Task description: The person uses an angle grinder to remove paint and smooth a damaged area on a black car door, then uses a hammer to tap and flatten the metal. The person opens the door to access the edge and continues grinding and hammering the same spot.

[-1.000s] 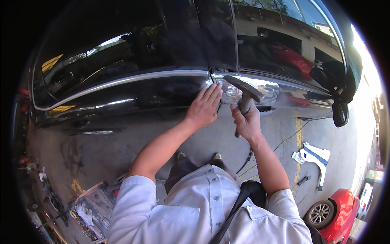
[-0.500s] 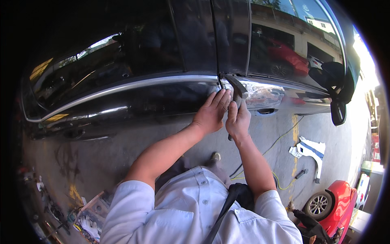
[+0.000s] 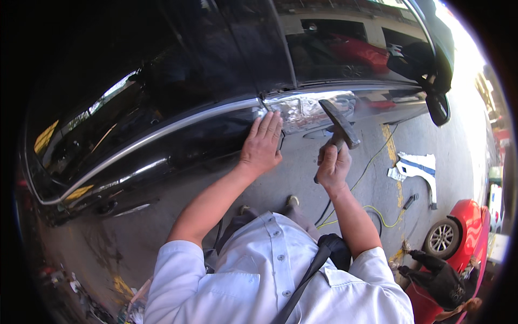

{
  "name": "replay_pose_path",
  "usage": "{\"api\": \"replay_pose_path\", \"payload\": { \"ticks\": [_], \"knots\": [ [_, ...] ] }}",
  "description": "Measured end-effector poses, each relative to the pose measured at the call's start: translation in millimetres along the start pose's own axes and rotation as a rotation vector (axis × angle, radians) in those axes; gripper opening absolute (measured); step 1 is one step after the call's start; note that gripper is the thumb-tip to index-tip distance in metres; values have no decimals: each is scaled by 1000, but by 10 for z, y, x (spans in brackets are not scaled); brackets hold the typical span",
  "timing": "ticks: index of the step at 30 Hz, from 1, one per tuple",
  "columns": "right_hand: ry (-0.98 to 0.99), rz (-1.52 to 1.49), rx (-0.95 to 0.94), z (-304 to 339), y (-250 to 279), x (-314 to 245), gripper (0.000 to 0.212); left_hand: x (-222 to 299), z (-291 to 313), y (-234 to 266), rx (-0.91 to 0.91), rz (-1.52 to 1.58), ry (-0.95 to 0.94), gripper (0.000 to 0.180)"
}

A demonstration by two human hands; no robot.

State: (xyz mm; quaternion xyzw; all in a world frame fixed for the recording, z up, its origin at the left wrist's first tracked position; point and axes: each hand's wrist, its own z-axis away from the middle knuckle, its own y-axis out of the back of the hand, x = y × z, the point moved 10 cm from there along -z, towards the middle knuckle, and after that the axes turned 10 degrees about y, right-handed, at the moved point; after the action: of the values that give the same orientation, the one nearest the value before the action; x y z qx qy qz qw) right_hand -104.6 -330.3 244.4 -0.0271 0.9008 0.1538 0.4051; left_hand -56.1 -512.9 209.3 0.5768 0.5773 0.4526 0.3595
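Observation:
My left hand (image 3: 263, 141) lies flat, fingers together and stretched out, on the black car door (image 3: 205, 135) just beside the door seam. Next to its fingertips begins a bare, dented metal patch (image 3: 305, 108) on the neighbouring door, below the window. In my right hand (image 3: 334, 165) is a hammer (image 3: 340, 125), gripped by its handle. The hammer's long head is raised in front of the bare patch, apart from it as far as I can tell. My right fingers wrap round the handle, which pokes out below the fist.
A side mirror (image 3: 437, 109) juts out at the right. On the floor lie a white and blue fender panel (image 3: 418, 166), a yellow-green cable (image 3: 377, 211) and a small dark tool (image 3: 411, 201). A red car (image 3: 468, 227) and a crouching person in dark clothes (image 3: 445, 283) are at lower right.
The hammer and my right hand have moved right and back from the door seam, away from my left hand. My left hand stays against the door. The whole view has turned slightly.

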Motion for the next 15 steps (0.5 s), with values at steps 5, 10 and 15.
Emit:
{"api": "replay_pose_path", "payload": {
  "ticks": [5, 10, 15],
  "knots": [
    [-155, 1, 151, 327, 1012, 155, 39, 185, -457, 42, 98, -35, -146, 85],
    [-245, -24, 297, 790, 1657, 180, 35, 448, -501, -471, -207, -380, -424, 91],
    [-258, 88, 407, 1421, 2102, 155, 41, 780, -920, -529, -207, -377, -629, 91]
  ]
}}
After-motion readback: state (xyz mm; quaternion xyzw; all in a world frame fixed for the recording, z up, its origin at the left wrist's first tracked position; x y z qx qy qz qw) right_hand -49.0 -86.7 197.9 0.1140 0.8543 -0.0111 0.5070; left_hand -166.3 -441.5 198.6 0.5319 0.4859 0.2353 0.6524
